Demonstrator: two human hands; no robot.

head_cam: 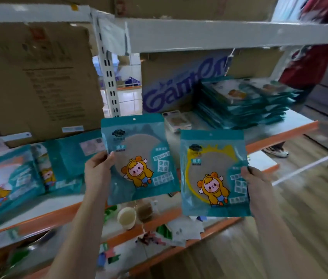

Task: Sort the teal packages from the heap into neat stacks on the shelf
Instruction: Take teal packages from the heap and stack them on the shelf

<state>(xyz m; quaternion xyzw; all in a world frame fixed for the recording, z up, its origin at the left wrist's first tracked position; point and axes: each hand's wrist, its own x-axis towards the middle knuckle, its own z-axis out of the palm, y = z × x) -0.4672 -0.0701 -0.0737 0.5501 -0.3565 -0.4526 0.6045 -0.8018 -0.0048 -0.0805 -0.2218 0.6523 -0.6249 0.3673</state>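
Note:
My left hand [96, 170] grips the left edge of a teal package [139, 158] with a cartoon figure in a yellow hood, held upright in front of the shelf. My right hand [256, 179] grips the right edge of a second teal package [213, 174], which has a yellow ring around its window. Both packages face me, side by side, slightly apart. Loose teal packages [18, 174] lie on the orange-edged shelf [279, 135] at the left. A tall stack of teal packages [245, 101] stands on the same shelf at the right.
Large cardboard boxes [38, 77] fill the shelf at the left, and a printed box [179, 87] stands behind the stack. A lower shelf holds a cup [127, 217] and scattered small items. A person in red [309, 57] stands at the right on the wooden floor.

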